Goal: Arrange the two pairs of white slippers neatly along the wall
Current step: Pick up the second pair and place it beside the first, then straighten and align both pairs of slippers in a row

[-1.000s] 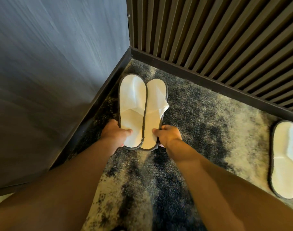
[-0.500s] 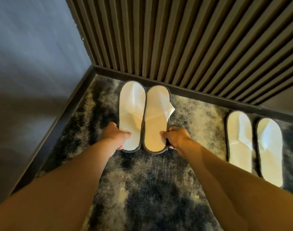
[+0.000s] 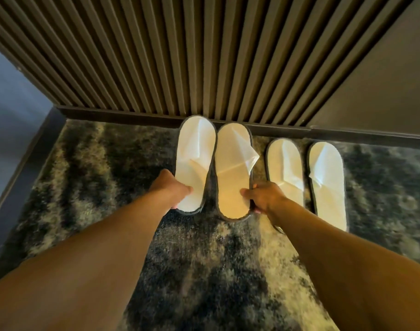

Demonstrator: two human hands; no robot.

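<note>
Two pairs of white slippers with dark trim point toes-first at the slatted wall (image 3: 180,56). My left hand (image 3: 172,188) grips the heel of the left slipper (image 3: 195,154). My right hand (image 3: 263,195) grips the heel of the slipper beside it (image 3: 232,163), whose loose strap sticks out to the right. These two are side by side, toes near the baseboard (image 3: 123,114). The second pair lies flat on the carpet just right of my right hand: one slipper (image 3: 284,163) and another (image 3: 325,177), parallel, with a small gap.
A mottled dark and pale carpet (image 3: 104,168) covers the floor. A grey wall (image 3: 11,120) with a dark baseboard closes off the left side, forming a corner. A plain dark panel (image 3: 383,80) continues the back wall on the right.
The pair in my hands has travelled right, away from the left corner, and now sits close beside the second pair. The view has swung right with it.
</note>
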